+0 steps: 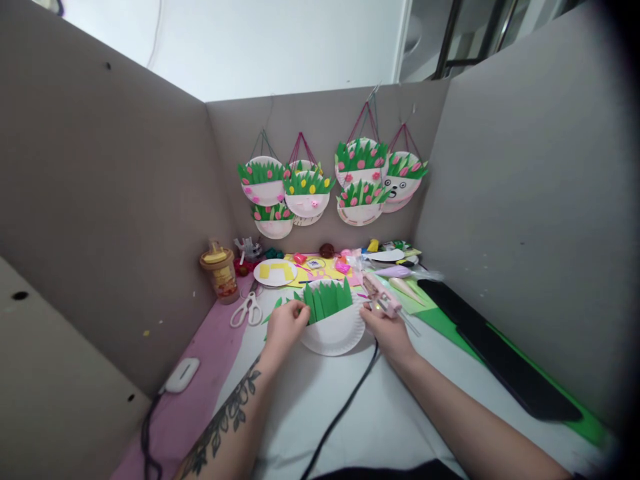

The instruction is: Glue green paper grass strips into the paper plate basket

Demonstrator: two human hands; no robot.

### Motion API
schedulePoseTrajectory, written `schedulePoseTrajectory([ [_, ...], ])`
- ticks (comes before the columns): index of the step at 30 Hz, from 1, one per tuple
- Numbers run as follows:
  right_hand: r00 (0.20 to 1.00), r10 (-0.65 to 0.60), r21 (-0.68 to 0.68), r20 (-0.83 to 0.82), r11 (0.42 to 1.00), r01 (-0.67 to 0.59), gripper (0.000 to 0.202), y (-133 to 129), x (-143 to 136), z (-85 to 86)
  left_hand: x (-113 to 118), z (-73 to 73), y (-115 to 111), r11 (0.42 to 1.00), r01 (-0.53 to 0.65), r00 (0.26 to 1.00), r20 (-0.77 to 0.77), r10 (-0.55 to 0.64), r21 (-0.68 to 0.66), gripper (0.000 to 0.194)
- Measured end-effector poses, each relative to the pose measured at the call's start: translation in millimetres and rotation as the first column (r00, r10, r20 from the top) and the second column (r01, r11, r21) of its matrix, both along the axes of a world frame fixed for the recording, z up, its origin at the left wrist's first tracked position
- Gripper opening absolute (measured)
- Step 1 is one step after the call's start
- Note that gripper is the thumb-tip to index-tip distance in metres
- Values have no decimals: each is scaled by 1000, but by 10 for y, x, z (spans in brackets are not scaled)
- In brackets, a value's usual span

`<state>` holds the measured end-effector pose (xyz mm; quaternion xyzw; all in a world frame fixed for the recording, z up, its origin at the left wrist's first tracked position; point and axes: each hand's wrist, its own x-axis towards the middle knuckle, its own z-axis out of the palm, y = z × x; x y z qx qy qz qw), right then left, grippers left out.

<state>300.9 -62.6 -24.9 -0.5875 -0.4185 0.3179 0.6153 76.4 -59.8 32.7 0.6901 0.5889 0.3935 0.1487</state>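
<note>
Nearest the viewer, a dark cord (340, 413) runs over the white covering (300, 427) toward the paper plate (335, 337), the reference point here, which lies at the middle of the work surface with a white pocket in front and green paper blades (327, 300) upright behind it. The right hand (393, 333) pinches the plate's right rim between thumb and fingers, presumably to steady it. The left hand (287, 320) has its fingertips pressed together at the left end of the blades, apparently to work there (whether paper is caught between them cannot be told). Just beyond the right hand, right of the plate, a pink glue gun (385, 299) lies, probably for easy reach. Left of the plate are white-handled scissors (251, 295); farther left, a lidded cup (223, 280) stands on the pink surface (210, 353). Behind the plate lies a white disc with yellow pieces (275, 277). To its right, a long black object (520, 373) rests on green sheeting (593, 427). Farthest, finished-looking plate baskets (307, 203) hang against a grey partition (315, 117), perhaps to keep their shape.
</note>
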Motion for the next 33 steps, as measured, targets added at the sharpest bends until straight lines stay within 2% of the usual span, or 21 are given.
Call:
schedulePoseTrajectory([
  [4, 1000, -2, -55, -15, 998, 1, 30, -4, -1, 0, 9, 83, -109, 958, -79, 959, 283, -2, 276, 24],
  [7, 1000, -6, -55, -14, 998, 5, 32, -15, -18, -13, 38, 90, -139, 944, -83, 933, 359, -40, 319, 24],
  [12, 999, 23, 50, 47, 998, -26, 34, -68, -64, 6, 129, -11, -96, 986, 39, 965, 250, -80, 163, 27],
  [18, 997, 1, 115, 71, 993, -9, 36, -87, -76, 8, 218, -49, -150, 996, 92, 996, 13, -92, 4, 26],
  [23, 998, 12, 122, 54, 992, -19, 33, -59, -64, -37, 252, -15, -205, 995, 88, 986, -140, -95, -55, 27],
  [33, 998, -4, 94, 62, 996, -2, 36, -76, -59, 4, 248, 61, -211, 992, 45, 976, -205, -69, -118, 27],
])
